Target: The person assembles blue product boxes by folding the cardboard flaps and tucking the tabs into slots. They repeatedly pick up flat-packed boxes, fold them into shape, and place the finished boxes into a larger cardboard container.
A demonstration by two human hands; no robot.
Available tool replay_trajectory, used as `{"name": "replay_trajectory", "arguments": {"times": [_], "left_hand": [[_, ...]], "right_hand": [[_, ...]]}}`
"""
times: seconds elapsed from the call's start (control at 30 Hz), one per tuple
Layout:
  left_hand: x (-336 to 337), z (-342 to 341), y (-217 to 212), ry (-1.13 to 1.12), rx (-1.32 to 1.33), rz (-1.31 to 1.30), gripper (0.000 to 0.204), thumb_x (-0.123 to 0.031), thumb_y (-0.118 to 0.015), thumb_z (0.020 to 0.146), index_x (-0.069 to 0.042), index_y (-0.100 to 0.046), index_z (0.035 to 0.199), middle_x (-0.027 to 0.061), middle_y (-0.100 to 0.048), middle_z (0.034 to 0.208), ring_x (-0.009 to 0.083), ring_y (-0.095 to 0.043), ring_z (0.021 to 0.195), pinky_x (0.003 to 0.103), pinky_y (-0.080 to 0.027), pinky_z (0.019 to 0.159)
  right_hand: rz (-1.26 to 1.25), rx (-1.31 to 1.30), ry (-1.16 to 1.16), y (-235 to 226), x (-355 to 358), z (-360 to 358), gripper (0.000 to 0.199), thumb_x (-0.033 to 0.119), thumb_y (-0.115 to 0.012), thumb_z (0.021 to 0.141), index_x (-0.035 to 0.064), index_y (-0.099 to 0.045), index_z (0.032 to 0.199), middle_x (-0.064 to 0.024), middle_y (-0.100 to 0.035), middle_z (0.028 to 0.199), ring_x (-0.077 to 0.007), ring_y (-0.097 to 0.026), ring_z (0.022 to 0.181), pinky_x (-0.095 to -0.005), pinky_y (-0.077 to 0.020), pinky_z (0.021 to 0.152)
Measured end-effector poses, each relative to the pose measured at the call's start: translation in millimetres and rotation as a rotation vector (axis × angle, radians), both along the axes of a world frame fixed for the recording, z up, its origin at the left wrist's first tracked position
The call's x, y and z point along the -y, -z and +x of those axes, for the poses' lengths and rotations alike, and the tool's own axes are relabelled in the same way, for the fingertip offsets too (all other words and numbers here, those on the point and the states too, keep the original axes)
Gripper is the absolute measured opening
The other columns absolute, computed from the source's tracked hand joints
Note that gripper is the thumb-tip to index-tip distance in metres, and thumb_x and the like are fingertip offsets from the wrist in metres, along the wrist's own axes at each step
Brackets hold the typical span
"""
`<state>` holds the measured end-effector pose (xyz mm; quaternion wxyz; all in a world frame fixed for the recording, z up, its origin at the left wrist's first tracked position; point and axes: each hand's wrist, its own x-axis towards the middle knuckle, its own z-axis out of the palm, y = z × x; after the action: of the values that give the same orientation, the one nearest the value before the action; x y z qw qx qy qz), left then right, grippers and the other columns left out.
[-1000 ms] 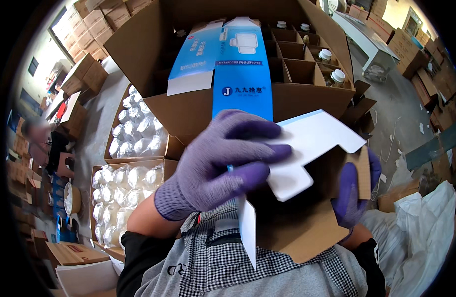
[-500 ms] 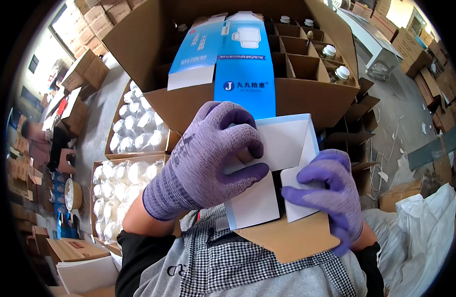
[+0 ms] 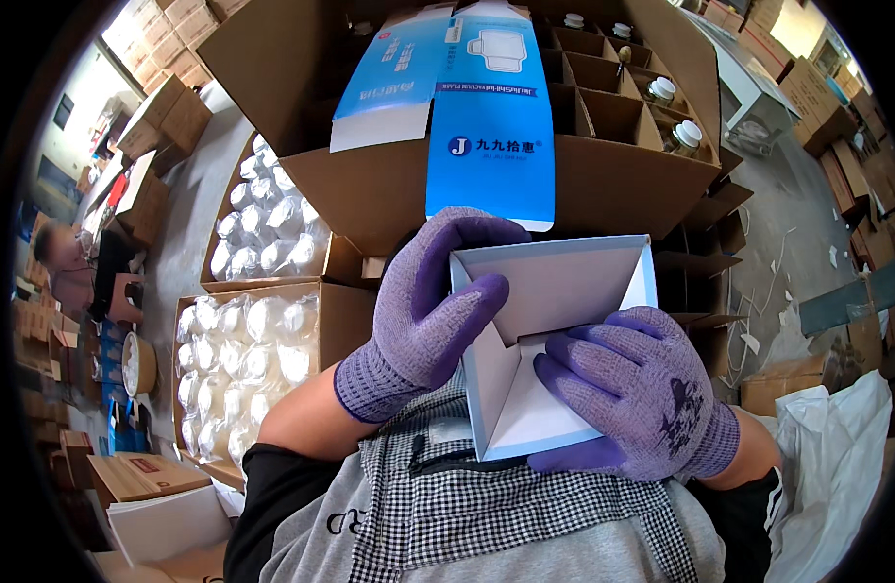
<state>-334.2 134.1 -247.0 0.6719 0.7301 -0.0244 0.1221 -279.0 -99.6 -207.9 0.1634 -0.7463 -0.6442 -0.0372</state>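
Observation:
In front of my chest is an open small carton (image 3: pixel 564 282), white inside with light blue edges. My left hand (image 3: pixel 447 301), in a purple-grey knit glove, grips its left wall, with the thumb over the rim. My right hand (image 3: pixel 632 394), gloved alike, reaches over the near side with its fingers inside the carton and its thumb outside below the near edge. The fingers partly cover the carton's inner bottom. Just beyond, a flattened blue carton (image 3: pixel 491 185) hangs over the near wall of a large brown box (image 3: pixel 389 199).
Inside the large box, cardboard dividers (image 3: pixel 617 117) hold several white-capped bottles (image 3: pixel 683 136). To the left stand two open boxes of plastic-wrapped white items (image 3: pixel 238 355). White sheeting (image 3: pixel 836 437) lies at the right. A seated person (image 3: pixel 78 262) is at far left.
The brown flap and white inner flaps are no longer sticking out of the small carton. My right hand has moved from its right side into its opening; my left hand now grips the left wall.

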Motion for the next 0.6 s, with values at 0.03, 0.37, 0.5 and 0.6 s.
{"name": "replay_trajectory", "arguments": {"times": [0.03,0.37,0.5,0.6], "left_hand": [[1,0,-1,0.005,0.004,-0.004,0.052,-0.03,-0.062,0.081,0.001,-0.053,0.122,0.0179,-0.06,0.119,0.0266,-0.06,0.11,0.042,-0.048,0.099],[18,7,-54,0.292,0.223,0.037,0.041,-0.022,-0.062,0.076,0.004,-0.064,0.108,0.0138,-0.066,0.106,0.022,-0.064,0.098,0.035,-0.05,0.091],[46,23,-89,0.493,0.337,-0.044,0.043,-0.025,-0.056,0.087,0.006,-0.059,0.117,0.0157,-0.063,0.115,0.0245,-0.061,0.105,0.037,-0.046,0.095],[38,41,-86,0.412,0.511,0.077,0.059,-0.041,-0.041,0.102,0.007,-0.047,0.136,0.0213,-0.056,0.136,0.0334,-0.054,0.127,0.045,-0.036,0.112]], "right_hand": [[-0.027,-0.024,-0.003,0,-1,0,0.069,0.06,-0.073,0.076,0.0036,-0.067,0.116,-0.0123,-0.066,0.111,-0.0264,-0.064,0.1,-0.0456,-0.0471,0.095],[0.165,-0.838,0.524,16,-13,125,0.047,0.04,-0.058,0.098,0.0054,-0.062,0.13,-0.0122,-0.068,0.11,-0.0157,-0.064,0.081,-0.0286,-0.054,0.073],[-0.3,-0.703,0.541,-4,-11,166,0.052,0.049,-0.059,0.094,0.0033,-0.064,0.118,-0.0111,-0.067,0.097,-0.0146,-0.064,0.072,-0.0277,-0.0538,0.066],[-0.285,-0.621,0.685,-71,55,177,0.058,0.056,-0.06,0.091,0.0017,-0.066,0.109,-0.0104,-0.067,0.088,-0.0139,-0.063,0.066,-0.027,-0.0537,0.061]]}}
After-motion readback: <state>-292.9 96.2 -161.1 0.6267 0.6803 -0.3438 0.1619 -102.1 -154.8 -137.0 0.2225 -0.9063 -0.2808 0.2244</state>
